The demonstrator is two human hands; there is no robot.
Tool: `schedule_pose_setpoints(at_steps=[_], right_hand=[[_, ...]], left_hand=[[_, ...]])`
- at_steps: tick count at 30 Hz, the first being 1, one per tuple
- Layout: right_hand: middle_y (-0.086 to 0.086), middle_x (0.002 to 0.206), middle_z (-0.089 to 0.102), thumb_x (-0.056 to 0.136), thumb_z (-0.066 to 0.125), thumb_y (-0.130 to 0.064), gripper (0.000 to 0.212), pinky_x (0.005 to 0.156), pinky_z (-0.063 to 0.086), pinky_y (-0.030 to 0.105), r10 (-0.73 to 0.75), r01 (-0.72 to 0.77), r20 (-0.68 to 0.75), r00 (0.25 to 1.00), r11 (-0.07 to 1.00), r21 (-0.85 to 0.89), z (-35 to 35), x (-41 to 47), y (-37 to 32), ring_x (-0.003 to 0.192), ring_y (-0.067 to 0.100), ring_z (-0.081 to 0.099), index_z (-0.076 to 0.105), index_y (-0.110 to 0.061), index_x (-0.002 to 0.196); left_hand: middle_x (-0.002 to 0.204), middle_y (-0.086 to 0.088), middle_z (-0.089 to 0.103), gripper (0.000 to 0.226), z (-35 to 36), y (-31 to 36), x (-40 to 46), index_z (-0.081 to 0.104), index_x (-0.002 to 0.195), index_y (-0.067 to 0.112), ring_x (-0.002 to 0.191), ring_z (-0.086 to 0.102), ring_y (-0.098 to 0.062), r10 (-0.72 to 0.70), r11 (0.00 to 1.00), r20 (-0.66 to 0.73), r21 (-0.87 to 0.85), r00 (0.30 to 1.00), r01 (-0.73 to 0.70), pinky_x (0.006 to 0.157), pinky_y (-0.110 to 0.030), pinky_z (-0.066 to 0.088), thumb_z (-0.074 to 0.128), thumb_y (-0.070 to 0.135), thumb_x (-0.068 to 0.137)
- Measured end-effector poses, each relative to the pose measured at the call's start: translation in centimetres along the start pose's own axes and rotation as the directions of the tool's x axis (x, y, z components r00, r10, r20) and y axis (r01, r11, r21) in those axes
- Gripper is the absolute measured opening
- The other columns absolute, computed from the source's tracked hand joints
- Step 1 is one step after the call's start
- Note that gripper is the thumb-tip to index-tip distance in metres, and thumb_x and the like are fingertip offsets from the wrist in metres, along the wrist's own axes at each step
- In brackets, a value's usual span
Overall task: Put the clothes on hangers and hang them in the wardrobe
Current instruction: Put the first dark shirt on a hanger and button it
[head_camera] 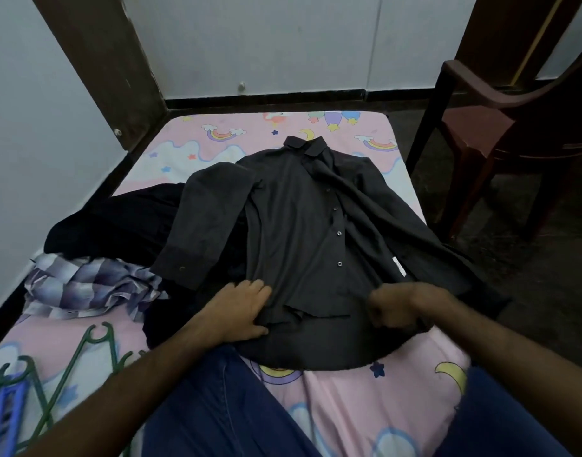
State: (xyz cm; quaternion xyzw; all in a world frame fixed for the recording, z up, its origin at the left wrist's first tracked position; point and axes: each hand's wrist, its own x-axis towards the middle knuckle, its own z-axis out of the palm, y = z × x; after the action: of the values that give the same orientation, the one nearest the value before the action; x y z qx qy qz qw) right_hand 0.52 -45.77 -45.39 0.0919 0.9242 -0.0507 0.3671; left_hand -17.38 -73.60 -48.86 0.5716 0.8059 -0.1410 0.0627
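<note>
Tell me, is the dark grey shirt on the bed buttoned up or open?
Open. The dark grey shirt lies spread on the bed, its right front panel flipped aside and the button row exposed, unfastened. No hanger is in it yet.

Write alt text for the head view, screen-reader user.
A dark grey button-up shirt lies spread on a pink cartoon-print bedsheet, with the left hand resting on its hem and the right hand gripping the hem's other side. A checked shirt and green hangers lie to the left; a brown plastic chair stands at right.
</note>
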Motion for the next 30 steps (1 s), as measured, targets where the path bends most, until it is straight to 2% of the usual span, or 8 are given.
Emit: schedule_pose_setpoints(at_steps=[3,7,10,12,18,22,26,30], right_hand=[[0.01,0.132,0.054,0.095,0.052,-0.028,0.041,0.095,0.049,0.041,-0.121,0.137,-0.35,0.929,0.99,0.023,1.5,2.1,-3.1,0.121,0.032,0.057,0.051,-0.012,0.132],[0.006,0.141,0.04,0.094,0.055,-0.031,0.054,0.088,0.047,0.042,-0.082,0.073,-0.507,0.858,0.997,-0.037,4.3,5.2,-5.4,0.12,0.031,0.048,0.039,-0.019,0.145],[0.005,0.123,0.055,0.089,0.062,-0.025,0.033,0.073,0.051,0.041,-0.075,0.052,-0.68,0.73,0.997,-0.055,6.1,6.9,-4.7,0.103,0.03,0.057,0.059,-0.022,0.122],[0.003,0.105,0.061,0.084,0.068,-0.02,0.021,0.062,0.051,0.038,-0.072,0.087,-0.733,0.676,0.996,-0.018,6.1,7.1,-3.7,0.09,0.029,0.062,0.068,-0.023,0.105],[0.001,0.099,0.063,0.088,0.064,-0.018,0.02,0.072,0.05,0.038,-0.235,0.234,-0.721,0.652,0.967,-0.103,5.6,5.9,-2.2,0.09,0.025,0.064,0.073,-0.026,0.104],[-0.008,0.079,0.06,0.068,0.081,-0.023,0.017,0.058,0.043,0.029,-0.351,0.258,-0.695,0.627,0.936,-0.24,7.0,4.4,-3.9,0.072,0.017,0.063,0.068,-0.03,0.077],[-0.001,0.101,0.06,0.089,0.055,-0.016,0.018,0.068,0.035,0.03,-0.341,0.354,-0.576,0.743,0.93,-0.094,7.8,3.2,-5.4,0.092,0.022,0.062,0.069,-0.023,0.097],[-0.004,0.112,0.063,0.09,0.055,-0.013,0.026,0.074,0.043,0.026,-0.32,0.421,-0.494,0.809,0.901,0.106,8.3,2.1,-6.0,0.101,0.018,0.061,0.072,-0.023,0.106]], left_hand=[[0.124,-0.005,0.053,0.06,1.0,1.4,1.4,0.048,0.131,0.018,0.105,0.056,-0.027,0.083,0.98,-0.035,0.184,0.996,-0.075,0.08,-0.041,0.046,0.067,0.046,0.081],[0.121,-0.009,0.057,0.042,1.2,1.9,2.9,0.046,0.133,0.016,0.101,0.06,-0.028,0.074,0.966,0.034,0.246,0.997,-0.08,0.077,-0.04,0.047,0.054,0.022,0.092],[0.09,0.0,0.07,0.024,0.3,1.0,2.9,0.058,0.116,0.021,0.076,0.069,-0.02,0.157,0.919,0.051,0.357,0.986,-0.165,0.059,-0.032,0.045,0.06,0.024,0.093],[0.094,0.002,0.072,0.021,-0.7,0.1,1.8,0.061,0.116,0.022,0.082,0.071,-0.021,0.128,0.91,0.1,0.384,0.987,-0.156,0.064,-0.033,0.051,0.055,0.024,0.096],[0.118,-0.001,0.066,0.029,-3.4,-2.0,-2.5,0.061,0.118,0.021,0.112,0.063,-0.023,-0.101,0.925,0.282,0.381,0.954,-0.015,0.086,-0.037,0.05,0.051,0.021,0.091],[0.125,-0.004,0.062,0.031,-3.1,-1.5,-2.6,0.062,0.118,0.017,0.116,0.059,-0.024,-0.141,0.914,0.35,0.406,0.926,-0.015,0.091,-0.037,0.047,0.054,0.022,0.089],[0.133,-0.008,0.06,0.037,-1.9,0.1,-1.6,0.058,0.128,0.016,0.12,0.059,-0.027,-0.131,0.893,0.432,0.443,0.892,-0.083,0.097,-0.039,0.042,0.056,0.027,0.093],[0.141,-0.008,0.056,0.04,-1.8,1.2,-1.2,0.054,0.137,0.013,0.126,0.057,-0.027,-0.16,0.895,0.51,0.436,0.845,-0.094,0.102,-0.042,0.042,0.052,0.025,0.099]])
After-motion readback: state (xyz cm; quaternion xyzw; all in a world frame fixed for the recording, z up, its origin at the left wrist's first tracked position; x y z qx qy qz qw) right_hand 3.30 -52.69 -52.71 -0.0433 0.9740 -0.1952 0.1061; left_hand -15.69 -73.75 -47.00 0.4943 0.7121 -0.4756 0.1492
